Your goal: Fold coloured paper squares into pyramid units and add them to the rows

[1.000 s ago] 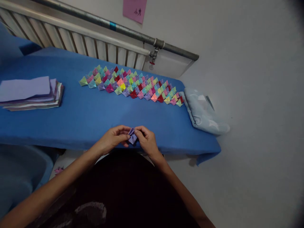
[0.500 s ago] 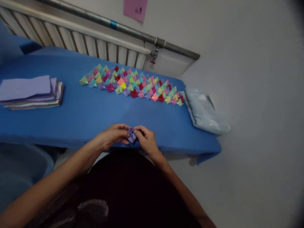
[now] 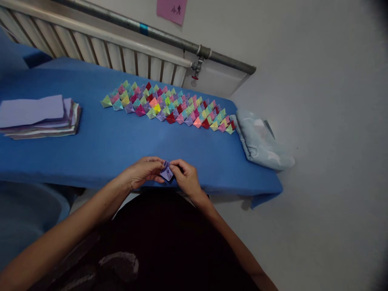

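A small folded purple paper point(image 3: 167, 172) is held between both hands near the front edge of the blue-covered table point(image 3: 121, 149). My left hand point(image 3: 147, 169) pinches its left side, and my right hand point(image 3: 185, 174) pinches its upper right side. The fingertips partly cover the paper. Beyond the hands, several rows of small folded paper pieces point(image 3: 170, 118) in green, pink, red, yellow, purple and blue stand close together. A stack of flat papers point(image 3: 33, 113), purple on top, lies at the left of the table.
A folded light blue cloth or bag point(image 3: 257, 141) lies at the table's right end, against the wall. Behind the table are a white radiator point(image 3: 115, 57), a metal pipe point(image 3: 169, 38) and a valve. A blue rounded object point(image 3: 27, 218) is at the lower left.
The purple paper has tilted slightly and its folded front face shows more. Both hands still pinch it and have barely moved.
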A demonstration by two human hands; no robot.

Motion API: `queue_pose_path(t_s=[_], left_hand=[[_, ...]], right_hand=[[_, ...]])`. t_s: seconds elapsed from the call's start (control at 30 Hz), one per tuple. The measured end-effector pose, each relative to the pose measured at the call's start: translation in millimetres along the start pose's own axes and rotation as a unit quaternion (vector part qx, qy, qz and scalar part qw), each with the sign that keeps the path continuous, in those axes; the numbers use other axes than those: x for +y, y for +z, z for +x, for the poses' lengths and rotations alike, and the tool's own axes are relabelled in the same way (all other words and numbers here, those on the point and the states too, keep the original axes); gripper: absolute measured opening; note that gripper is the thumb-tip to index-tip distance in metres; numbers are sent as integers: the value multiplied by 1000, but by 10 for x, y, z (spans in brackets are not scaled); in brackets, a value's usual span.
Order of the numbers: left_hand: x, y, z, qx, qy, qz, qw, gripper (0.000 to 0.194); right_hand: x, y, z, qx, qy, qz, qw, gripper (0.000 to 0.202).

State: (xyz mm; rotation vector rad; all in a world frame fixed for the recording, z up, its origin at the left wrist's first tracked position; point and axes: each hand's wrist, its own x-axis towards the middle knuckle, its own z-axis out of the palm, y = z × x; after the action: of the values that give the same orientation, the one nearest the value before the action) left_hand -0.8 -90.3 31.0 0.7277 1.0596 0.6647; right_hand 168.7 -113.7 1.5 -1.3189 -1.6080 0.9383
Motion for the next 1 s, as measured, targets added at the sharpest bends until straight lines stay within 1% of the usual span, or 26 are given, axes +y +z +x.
queue_pose_path(t_s=[0.1,0.2,0.37,0.53,0.7,0.83,0.93,1.0], left_hand=[[-9,56,-23,23,10,23,999,10],[-24,86,-42,34,24,43,998,10],[-45,71,-32,21,45,63,997,17],[-34,52,-2,15,44,70,996,16],[-50,84,29,23,45,86,995,14],[-82,130,39,40,60,76,995,14],[-72,137,25,57,79,51,994,13],[-56,126,17,71,95,29,993,16]], right_hand=[[-1,1,-6,4,-2,0,1000,20],[-20,-1,-12,1,-1,-2,1000,19],[-37,-3,-8,2,-1,4,1000,20],[-46,-13,-16,-6,19,26,999,20],[-63,-21,-42,-20,14,45,999,18],[-49,-14,-29,-18,11,55,998,17],[-32,-13,-19,3,29,98,995,20],[-26,-7,-30,22,44,129,990,24]])
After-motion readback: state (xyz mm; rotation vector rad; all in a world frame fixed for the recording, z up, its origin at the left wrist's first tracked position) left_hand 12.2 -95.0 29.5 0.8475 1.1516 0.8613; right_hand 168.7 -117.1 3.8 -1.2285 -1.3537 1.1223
